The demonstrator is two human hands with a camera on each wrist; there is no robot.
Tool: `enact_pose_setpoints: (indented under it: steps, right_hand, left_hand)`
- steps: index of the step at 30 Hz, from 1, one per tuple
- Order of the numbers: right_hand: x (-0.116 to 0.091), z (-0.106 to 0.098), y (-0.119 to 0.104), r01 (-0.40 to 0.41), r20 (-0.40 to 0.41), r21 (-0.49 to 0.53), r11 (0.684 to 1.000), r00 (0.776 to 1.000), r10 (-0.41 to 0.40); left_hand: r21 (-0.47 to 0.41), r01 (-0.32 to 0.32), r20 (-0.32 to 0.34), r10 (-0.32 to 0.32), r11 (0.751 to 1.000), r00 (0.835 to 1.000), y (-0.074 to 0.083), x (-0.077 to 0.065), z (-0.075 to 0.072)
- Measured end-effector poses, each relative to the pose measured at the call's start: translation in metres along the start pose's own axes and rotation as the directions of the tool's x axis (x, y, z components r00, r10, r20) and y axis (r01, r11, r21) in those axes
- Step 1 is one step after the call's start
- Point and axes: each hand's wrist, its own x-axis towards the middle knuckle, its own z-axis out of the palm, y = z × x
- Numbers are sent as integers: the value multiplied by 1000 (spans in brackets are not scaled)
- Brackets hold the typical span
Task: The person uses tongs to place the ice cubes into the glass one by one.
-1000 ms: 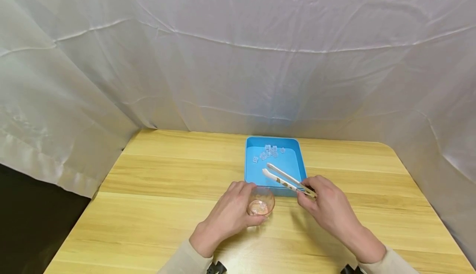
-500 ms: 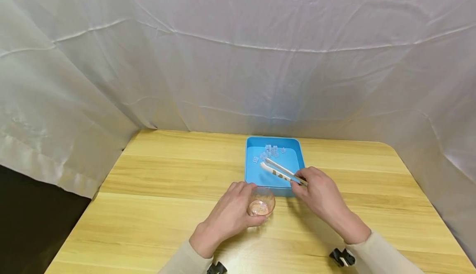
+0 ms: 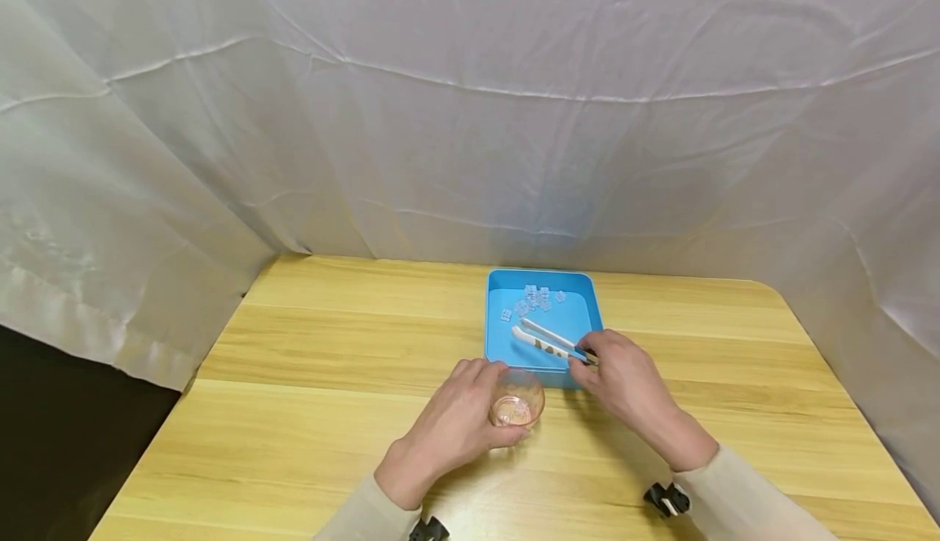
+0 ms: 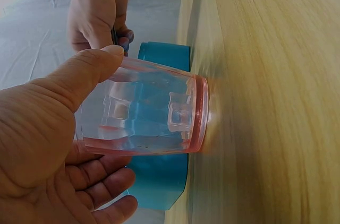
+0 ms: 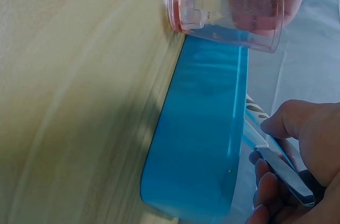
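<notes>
- Pinching the clear, pink-based tumbler [image 3: 518,398] between thumb and fingers of the left hand [image 3: 455,414], probably to stop it from tipping or sliding.
- Set upright on the worktop [image 3: 330,427], just beside the near wall of the blue tray [image 3: 556,379], toward its left end; likely put so close to keep the reach from one to the other short.
- Showing through the transparent wall, low inside the tumbler, a small clear cube [image 4: 180,112].
- Pinching the brown-spotted tongs [image 3: 542,346] with the right hand [image 3: 624,378], thumb against curled fingers and toward the rear end, presumably to leave both arms room to spring apart.
- Aimed far and left over the tray, with tips parted and nothing visible between them; perhaps slanted this way to face the loose pieces.
- Holding, in the tray's far half, a cluster of clear cubes [image 3: 532,298], with a lone cube [image 3: 506,315] at its left; confined, seemingly, by raised walls.
- Cannot tell whether the tips touch the tray floor.
</notes>
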Motion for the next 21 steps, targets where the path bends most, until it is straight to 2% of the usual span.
enact_pose_setpoints:
  steps: [12,21]
  right_hand:
    - [3,6,1,-8,15,-6,1000,1000,8]
    - [7,8,0,10,5,-8,1000,1000,-10]
  left_hand:
    - [-1,14,13,-14,1000,1000,1,1,0]
    - [65,-19,-46,22,998,999,0,-1,2]
